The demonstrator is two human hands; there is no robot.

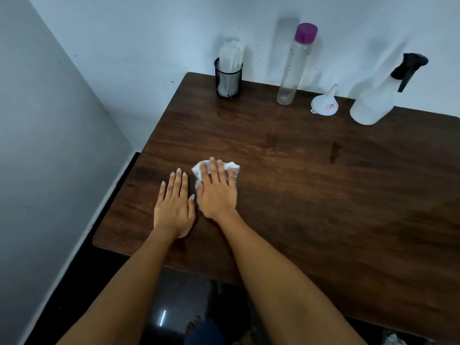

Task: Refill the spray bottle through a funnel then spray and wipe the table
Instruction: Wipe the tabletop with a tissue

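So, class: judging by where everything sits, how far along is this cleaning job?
Refilling looks done: funnel lies beside the upright spray bottle. Wiping is in hand: the right hand presses a tissue flat on the table. Wet streaks remain unwiped.

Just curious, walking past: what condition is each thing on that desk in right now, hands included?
Spray bottle: upright, trigger head on, untouched.
Funnel: lying on the table, out of the bottle.
Tall bottle: upright, purple cap on, looks nearly empty.
Mesh cup: upright, holding white paper.
Tissue: crumpled, pressed under the right hand.
Left hand: flat on the table.
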